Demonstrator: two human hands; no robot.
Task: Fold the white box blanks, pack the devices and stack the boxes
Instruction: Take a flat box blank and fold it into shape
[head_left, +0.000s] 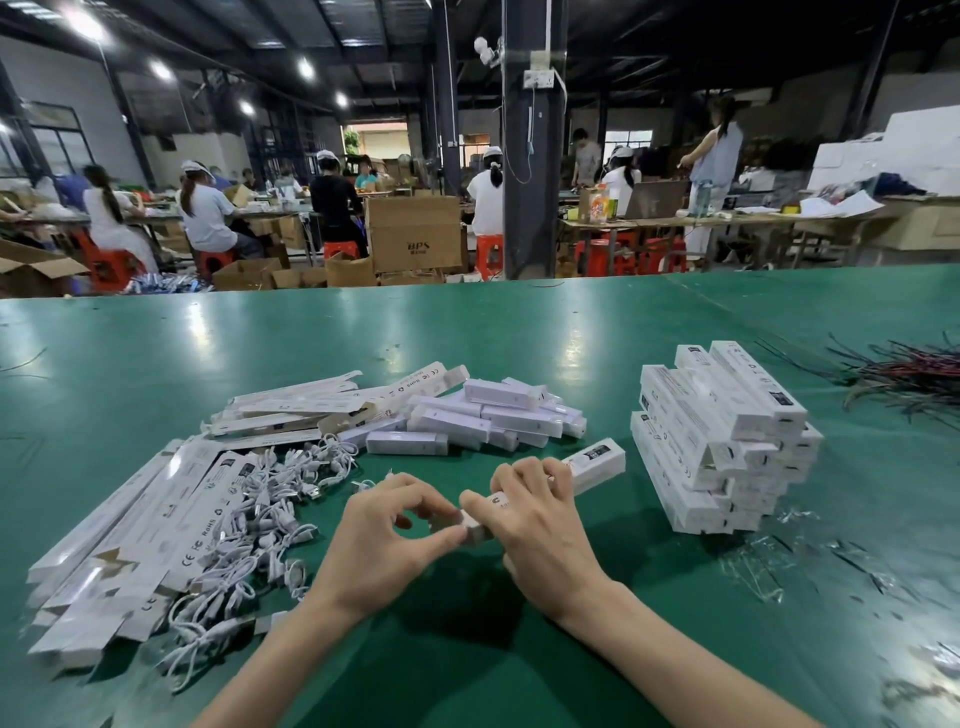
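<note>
Both hands work one white box (550, 486) low over the green desk (156, 358), centre front. Right hand (535, 512) curls over the box body, gripping it; left hand (387, 525) pinches the near end flap between thumb and fingertips. Box lies slanted, far end toward the stacked boxes (727, 441), which sit on the right in crossed layers. Flat box blanks (130, 530) piled at left, more blanks (311, 405) fanned behind them. White cables (270, 499) tangled between blanks and left hand. Devices (483, 415) heaped loosely centre-back. Dark wire bundle (904, 374) at the far right edge, well apart from the stack.
</note>
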